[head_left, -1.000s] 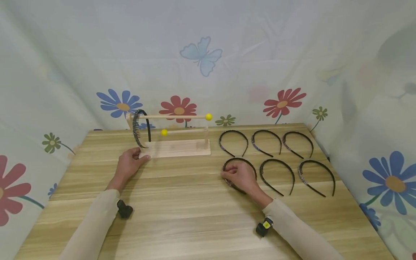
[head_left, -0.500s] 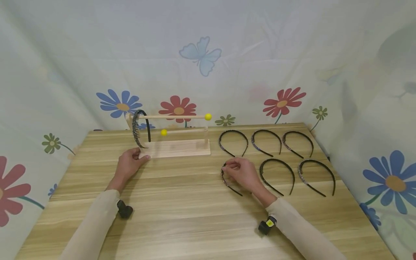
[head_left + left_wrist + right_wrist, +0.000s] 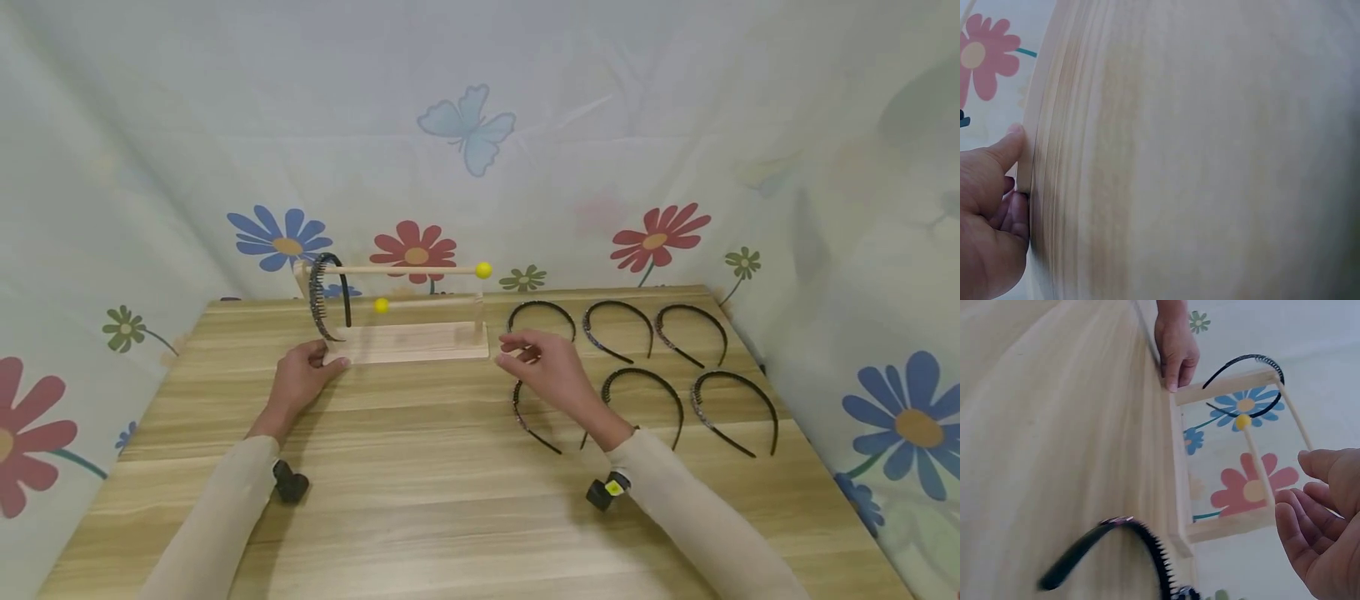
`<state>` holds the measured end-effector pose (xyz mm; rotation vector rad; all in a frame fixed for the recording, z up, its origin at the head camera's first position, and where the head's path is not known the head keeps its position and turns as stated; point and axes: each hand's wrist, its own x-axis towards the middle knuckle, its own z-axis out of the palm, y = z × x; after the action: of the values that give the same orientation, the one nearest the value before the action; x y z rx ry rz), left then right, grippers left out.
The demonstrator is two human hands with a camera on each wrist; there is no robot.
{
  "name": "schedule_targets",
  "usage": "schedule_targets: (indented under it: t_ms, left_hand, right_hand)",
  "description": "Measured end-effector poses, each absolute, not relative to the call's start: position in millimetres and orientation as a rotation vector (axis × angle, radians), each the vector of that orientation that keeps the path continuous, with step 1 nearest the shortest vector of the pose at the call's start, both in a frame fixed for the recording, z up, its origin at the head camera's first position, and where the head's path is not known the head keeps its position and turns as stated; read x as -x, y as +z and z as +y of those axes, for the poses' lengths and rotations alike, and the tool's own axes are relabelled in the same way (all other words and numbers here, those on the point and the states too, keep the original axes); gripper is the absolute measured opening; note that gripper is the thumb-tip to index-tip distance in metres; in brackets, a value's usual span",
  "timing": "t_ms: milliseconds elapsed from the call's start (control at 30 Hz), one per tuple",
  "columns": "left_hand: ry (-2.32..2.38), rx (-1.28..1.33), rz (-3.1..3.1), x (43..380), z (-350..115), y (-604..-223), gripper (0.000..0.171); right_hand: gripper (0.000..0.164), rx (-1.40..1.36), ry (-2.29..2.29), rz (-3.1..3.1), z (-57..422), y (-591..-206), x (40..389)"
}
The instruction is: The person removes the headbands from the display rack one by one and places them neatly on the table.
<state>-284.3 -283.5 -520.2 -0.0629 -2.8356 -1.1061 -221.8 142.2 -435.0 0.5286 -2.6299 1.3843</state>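
Observation:
In the head view my left hand (image 3: 296, 379) holds the left front corner of the pale wooden stand's base (image 3: 412, 343), thumb on the near side and fingers curled behind. A black toothed headband (image 3: 318, 296) hangs on the stand's upper rod (image 3: 420, 270), near its left end. My right hand (image 3: 553, 375) hovers right of the base, thumb and fingers apart, with nothing between them in the right wrist view. Beneath that hand lies another black headband (image 3: 517, 408), partly hidden by it; the right wrist view shows a headband (image 3: 1079, 553) on the table.
Several more black headbands lie in two rows on the right, among them one at the front right (image 3: 772, 417). Yellow balls cap the upper rod (image 3: 483, 270) and the lower rod (image 3: 382, 306). A flowered cloth (image 3: 337, 150) stands behind the wooden table (image 3: 420, 517).
My right hand has come off the nearest front-row headband and moved up and left towards the stand's right end. That headband stays on the table. The left hand keeps its place.

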Motion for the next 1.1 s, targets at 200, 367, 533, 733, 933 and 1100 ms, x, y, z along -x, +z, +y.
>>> schedule_targets:
  t_ms: [200,367,533,733,933,1100]
  left_hand:
    - [-1.12,0.067,-2.834,283.8,-285.3,-520.1,0.052]
    - [-1.151,0.042,-2.845,283.1,-287.0,-521.8,0.063]
    - [-1.165,0.019,-2.847,282.3,-284.9,-520.1,0.069]
    - [-1.144,0.025,-2.831,282.0,-282.7,-519.7,0.054]
    - [-1.134,0.012,-2.83,281.7,-281.6,-520.8,0.051]
    - [-1.151,0.009,-2.829,282.5,-283.2,-519.8,0.054]
  right_hand:
    - [0.034,-0.598,1.395,-2.616,121.0,-415.6,232.3]
    - [0.036,-0.629,1.447,-2.585,95.5,-405.2,239.2]
    - [0.038,-0.691,1.467,-2.565,68.6,-396.7,246.3]
    - [0.038,-0.75,1.482,-2.56,37.9,-390.4,256.4]
    - [0.041,-0.767,1.544,-2.568,8.9,-392.6,266.0]
    - [0.039,-0.79,1.64,-2.482,-14.8,-397.3,272.8]
